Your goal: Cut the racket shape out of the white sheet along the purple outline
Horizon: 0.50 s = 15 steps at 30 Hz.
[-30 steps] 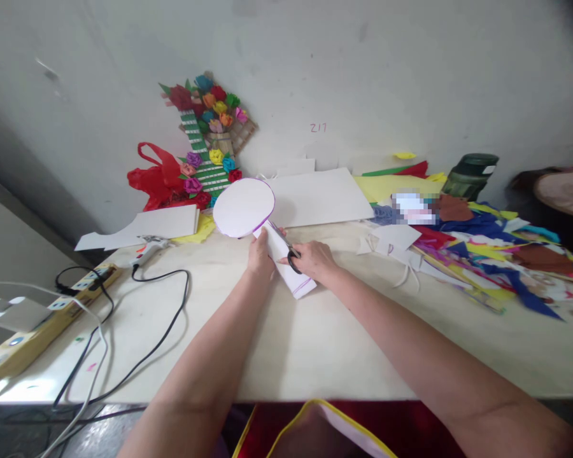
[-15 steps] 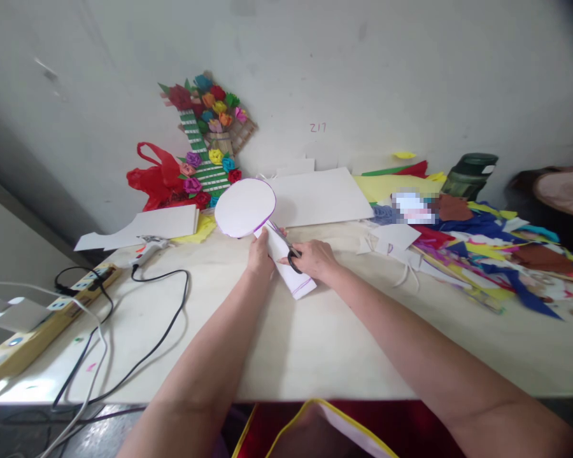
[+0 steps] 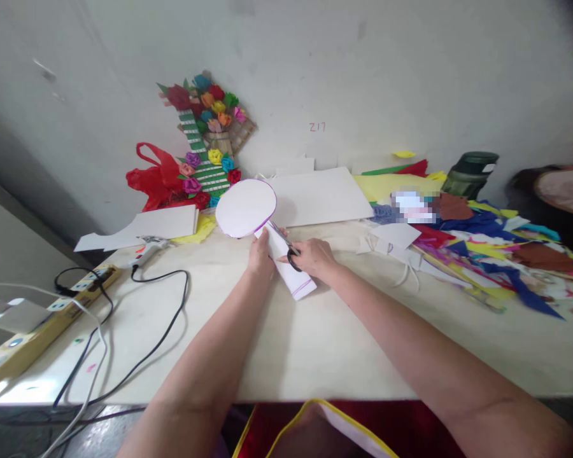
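My left hand (image 3: 261, 256) grips a white paper piece (image 3: 246, 207), with the thumb on top and the fingers beneath it. The piece has a round upper part edged in purple and a long strip running down toward me, with purple lines near its end. My right hand (image 3: 314, 257) is closed around the black handles of a pair of scissors (image 3: 293, 256). Their blades point up and left, lying along the strip just below the round part. How far the blades are apart cannot be made out.
A glue gun (image 3: 146, 252) and a power strip (image 3: 52, 324) with cables lie at left. Behind stand a paper-flower craft (image 3: 210, 140), a red bag (image 3: 155, 178) and white sheets (image 3: 319, 197). Colourful scraps (image 3: 501, 242) and a dark green bottle (image 3: 471, 175) are at right.
The round part of the paper has shifted very slightly to the right. Both hands keep their places, with the scissors still at the strip.
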### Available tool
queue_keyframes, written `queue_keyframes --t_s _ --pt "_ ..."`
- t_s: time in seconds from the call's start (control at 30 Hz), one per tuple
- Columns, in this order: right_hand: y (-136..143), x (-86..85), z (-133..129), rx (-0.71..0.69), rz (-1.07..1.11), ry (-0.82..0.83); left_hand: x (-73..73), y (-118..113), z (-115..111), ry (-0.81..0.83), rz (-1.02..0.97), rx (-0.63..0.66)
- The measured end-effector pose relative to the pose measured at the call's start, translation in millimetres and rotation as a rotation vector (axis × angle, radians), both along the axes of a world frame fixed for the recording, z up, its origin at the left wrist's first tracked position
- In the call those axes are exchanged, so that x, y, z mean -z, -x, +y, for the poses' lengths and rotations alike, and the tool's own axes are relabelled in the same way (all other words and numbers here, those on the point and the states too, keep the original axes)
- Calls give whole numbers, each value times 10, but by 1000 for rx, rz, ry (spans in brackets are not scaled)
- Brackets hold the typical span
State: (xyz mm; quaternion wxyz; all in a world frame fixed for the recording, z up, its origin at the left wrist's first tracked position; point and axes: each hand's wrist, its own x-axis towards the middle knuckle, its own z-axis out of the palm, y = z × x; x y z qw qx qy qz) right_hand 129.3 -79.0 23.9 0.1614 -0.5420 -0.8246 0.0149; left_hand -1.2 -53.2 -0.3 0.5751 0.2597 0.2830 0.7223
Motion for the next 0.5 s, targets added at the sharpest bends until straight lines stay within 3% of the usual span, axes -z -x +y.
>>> queue_keyframes --t_s 0.5 --pt "22 -16 -28 4 5 9 -19 16 -14 -9 -2 35"
